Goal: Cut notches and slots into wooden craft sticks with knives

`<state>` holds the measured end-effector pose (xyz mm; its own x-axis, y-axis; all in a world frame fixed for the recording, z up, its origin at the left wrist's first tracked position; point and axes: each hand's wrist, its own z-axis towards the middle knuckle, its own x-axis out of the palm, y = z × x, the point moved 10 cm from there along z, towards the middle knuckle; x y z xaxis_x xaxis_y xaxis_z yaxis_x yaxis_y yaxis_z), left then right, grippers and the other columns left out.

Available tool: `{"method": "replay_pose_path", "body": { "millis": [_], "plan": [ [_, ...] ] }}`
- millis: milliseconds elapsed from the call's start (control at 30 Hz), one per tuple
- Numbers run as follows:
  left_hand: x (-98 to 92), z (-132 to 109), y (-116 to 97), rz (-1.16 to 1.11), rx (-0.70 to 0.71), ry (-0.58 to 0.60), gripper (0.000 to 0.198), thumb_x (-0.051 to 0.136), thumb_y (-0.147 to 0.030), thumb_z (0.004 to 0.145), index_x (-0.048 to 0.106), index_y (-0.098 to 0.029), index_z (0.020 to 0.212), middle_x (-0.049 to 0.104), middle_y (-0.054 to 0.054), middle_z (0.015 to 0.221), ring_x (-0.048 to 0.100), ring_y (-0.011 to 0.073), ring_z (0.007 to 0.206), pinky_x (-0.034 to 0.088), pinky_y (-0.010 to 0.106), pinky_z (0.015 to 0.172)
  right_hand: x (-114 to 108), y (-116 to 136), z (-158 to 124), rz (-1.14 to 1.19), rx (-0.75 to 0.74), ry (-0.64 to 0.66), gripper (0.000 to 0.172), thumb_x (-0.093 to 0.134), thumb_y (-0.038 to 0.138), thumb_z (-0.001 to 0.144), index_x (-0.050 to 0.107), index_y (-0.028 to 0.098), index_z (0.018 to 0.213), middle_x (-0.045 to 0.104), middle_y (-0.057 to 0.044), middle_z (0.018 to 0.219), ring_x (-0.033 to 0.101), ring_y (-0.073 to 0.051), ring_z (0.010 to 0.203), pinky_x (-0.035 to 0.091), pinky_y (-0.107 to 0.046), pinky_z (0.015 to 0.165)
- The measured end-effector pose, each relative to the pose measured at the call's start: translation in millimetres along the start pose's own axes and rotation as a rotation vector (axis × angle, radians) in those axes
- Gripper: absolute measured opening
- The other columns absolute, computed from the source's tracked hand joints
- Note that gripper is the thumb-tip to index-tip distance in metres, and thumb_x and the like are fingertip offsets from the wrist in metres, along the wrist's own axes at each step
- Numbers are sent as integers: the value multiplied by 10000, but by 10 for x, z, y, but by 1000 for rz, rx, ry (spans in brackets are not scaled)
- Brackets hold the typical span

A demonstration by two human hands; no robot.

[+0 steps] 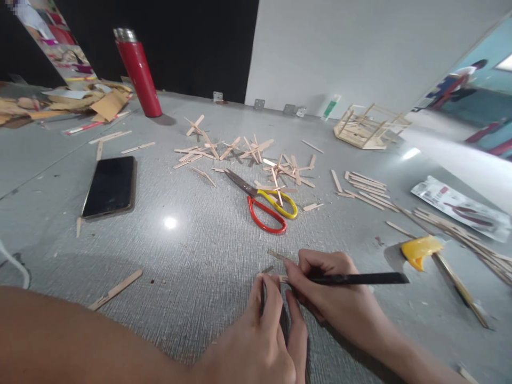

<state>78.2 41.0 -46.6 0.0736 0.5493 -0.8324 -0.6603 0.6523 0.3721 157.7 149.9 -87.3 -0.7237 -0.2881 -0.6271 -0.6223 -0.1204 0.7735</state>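
My right hand (pixel 334 290) grips a thin black pen-like tool (pixel 360 278), its tip pressed at a small wooden stick piece (pixel 280 256) on the grey table (pixel 192 256). Beside it, my left hand (pixel 268 330) presses its fingers down on a dark flat strip (pixel 263 294) next to that stick. Whether the strip is a ruler I cannot tell. Both hands touch each other near the table's front edge.
Red-and-yellow scissors (pixel 267 204) lie among several scattered wooden sticks (pixel 240 149). A phone (pixel 109 185) lies left, a red flask (pixel 138 72) stands at the back. A stick frame (pixel 368 127), a stick bundle (pixel 460 229), a yellow object (pixel 420 250) and a packet (pixel 460 207) are right.
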Motion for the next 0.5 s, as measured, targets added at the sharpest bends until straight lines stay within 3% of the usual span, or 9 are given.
{"method": "replay_pose_path", "body": {
  "millis": [233, 500],
  "plan": [
    [-22, 11, 9, 3, -15, -18, 386, 399, -108, 955, 673, -5, 1206, 791, 212, 1053, 768, 329, 1038, 505, 421, 964, -80, 92, 0, -93, -68, -46, 479, 583, 320, 987, 356, 222, 576, 391, 55, 513, 338, -109, 528, 297, -261, 476],
    [-15, 23, 18, 9, -6, -12, 380, 417, -104, 942, 677, -16, 1205, 798, 196, 1042, 773, 314, 1028, 518, 405, 940, -98, 98, 15, -74, -53, -54, 476, 580, 290, 967, 333, 231, 564, 387, 55, 479, 334, -105, 483, 276, -262, 446]
  ]
}}
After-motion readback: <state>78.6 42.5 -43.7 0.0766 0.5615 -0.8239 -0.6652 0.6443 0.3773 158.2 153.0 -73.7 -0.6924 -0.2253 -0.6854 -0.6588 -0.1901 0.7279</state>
